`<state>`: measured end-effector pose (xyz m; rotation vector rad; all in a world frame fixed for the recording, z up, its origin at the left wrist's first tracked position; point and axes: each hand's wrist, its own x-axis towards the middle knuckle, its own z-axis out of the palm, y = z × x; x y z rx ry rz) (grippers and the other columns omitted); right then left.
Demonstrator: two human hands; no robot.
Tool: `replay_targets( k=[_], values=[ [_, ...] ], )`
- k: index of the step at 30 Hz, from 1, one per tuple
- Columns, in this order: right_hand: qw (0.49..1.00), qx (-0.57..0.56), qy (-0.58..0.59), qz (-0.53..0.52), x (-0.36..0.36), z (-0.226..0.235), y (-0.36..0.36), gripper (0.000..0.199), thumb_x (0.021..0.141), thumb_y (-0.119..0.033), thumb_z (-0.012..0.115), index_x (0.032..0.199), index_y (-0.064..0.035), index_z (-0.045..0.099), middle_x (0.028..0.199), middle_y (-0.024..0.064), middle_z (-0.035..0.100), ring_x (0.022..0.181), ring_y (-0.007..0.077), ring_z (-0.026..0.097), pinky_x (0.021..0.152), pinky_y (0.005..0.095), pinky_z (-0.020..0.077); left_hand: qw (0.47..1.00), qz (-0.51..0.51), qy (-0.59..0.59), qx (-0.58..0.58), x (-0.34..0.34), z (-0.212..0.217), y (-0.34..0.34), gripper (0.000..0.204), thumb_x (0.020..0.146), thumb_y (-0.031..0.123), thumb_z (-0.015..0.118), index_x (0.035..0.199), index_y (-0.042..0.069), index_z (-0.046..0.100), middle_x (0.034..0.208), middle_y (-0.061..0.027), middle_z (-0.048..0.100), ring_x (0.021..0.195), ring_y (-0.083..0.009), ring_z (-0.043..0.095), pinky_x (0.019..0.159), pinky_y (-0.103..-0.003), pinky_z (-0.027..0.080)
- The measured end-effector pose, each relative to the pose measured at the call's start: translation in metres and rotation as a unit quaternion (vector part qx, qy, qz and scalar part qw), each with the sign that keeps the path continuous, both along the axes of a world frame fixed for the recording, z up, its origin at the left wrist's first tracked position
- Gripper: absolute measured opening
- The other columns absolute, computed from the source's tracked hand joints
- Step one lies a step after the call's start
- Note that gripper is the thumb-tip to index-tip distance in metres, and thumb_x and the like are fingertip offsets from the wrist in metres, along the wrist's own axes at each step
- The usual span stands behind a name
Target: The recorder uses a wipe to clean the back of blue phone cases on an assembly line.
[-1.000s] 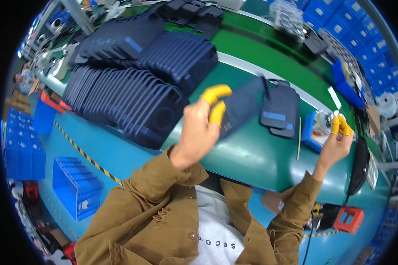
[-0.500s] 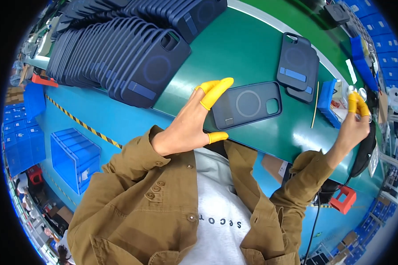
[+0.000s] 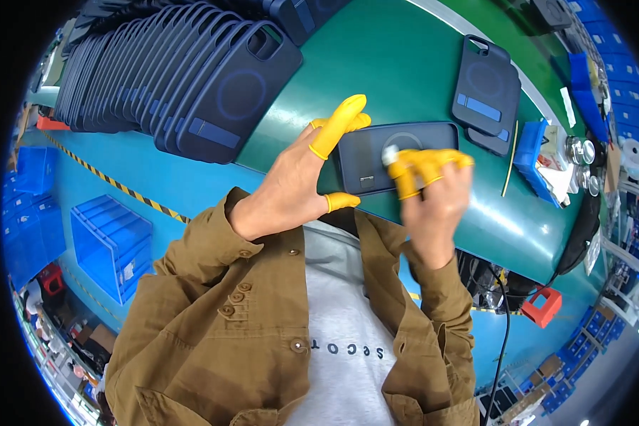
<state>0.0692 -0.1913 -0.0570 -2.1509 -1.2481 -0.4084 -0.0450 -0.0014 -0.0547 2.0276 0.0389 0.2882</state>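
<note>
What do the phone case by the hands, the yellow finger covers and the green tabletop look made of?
Phone case: probably moulded plastic or silicone; dark, mostly matte, smooth rounded corners.
Yellow finger covers: likely thin rubber; snug fit, ringed edges.
Green tabletop: rubber mat or plastic laminate, can't tell which; smooth, glossy, bright light reflections.

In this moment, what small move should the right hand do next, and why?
Probably wipe the small white piece lightly across the dark phone case: the right hand holds that piece over the case's middle, the case lies flat, and the left hand frames its left end, seemingly to steady it.
</note>
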Motion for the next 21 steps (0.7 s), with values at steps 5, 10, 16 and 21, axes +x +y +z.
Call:
replay_targets(
  k=[5,10,16,21],
  values=[
    [0.992,-0.001,-0.005,-0.127,0.016,0.001,-0.019,0.022,0.077,-0.005,0.081,0.096,-0.0037,0.070,0.090,0.0100,0.066,0.085,0.0336,0.058,0.075,0.0442,0.0456,1.000,0.001,0.011,-0.011,0.001,0.002,0.000,0.121,0.061,0.004,0.092,0.159,0.010,0.022,0.142,-0.0140,0.058,0.129,-0.0324,0.056,0.109,-0.041,0.044],
    [0.995,0.056,0.046,-0.063,-0.039,-0.006,0.027,0.020,0.076,-0.005,0.081,0.092,-0.0050,0.070,0.090,0.0092,0.067,0.085,0.0336,0.059,0.076,0.0421,0.0470,1.000,0.010,0.028,-0.005,0.003,-0.001,0.000,0.121,0.060,0.006,0.093,0.159,0.010,0.023,0.141,-0.0135,0.058,0.128,-0.0328,0.056,0.109,-0.041,0.044],
    [0.975,-0.024,-0.037,-0.216,0.027,-0.008,-0.005,0.025,0.074,-0.009,0.081,0.092,-0.0016,0.065,0.087,0.0136,0.062,0.082,0.0358,0.056,0.070,0.0464,0.0434,0.999,0.003,0.000,-0.033,0.002,-0.001,-0.001,0.117,0.062,-0.002,0.088,0.159,0.011,0.024,0.140,-0.0136,0.056,0.123,-0.0369,0.052,0.106,-0.043,0.043],
    [0.991,0.043,0.022,-0.126,-0.013,-0.015,0.007,0.025,0.073,-0.009,0.082,0.091,-0.0041,0.065,0.084,0.0114,0.061,0.081,0.0346,0.056,0.071,0.0454,0.0436,1.000,0.005,0.004,-0.018,0.002,-0.002,-0.002,0.118,0.061,-0.002,0.089,0.158,0.009,0.024,0.140,-0.0136,0.056,0.125,-0.0367,0.052,0.107,-0.042,0.043]
  ],
)
